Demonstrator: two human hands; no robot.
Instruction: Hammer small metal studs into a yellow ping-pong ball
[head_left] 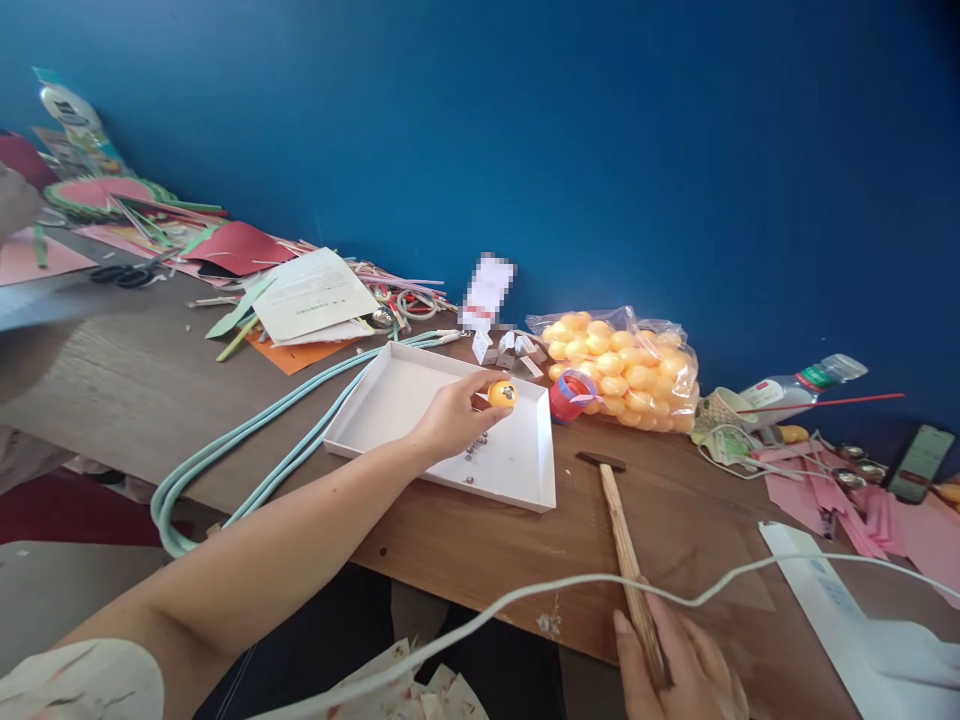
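Orange ball [502,393]: pinched between the fingertips of the left hand [450,415], just above the white tray [390,400] at the centre of the bench [480,545]. Its dark-marked face is turned up, probably to keep it in sight.
Small metal pieces [474,450]: loose in the tray under that hand; the walls likely stop them scattering.
Bag of orange balls [622,370]: at 2 o'clock of the tray, near the wall.
Hammer [619,520]: flat on the bench at 4 o'clock. The right hand [679,665] lies over the handle end, fingers stretched; whether it grips cannot be told.
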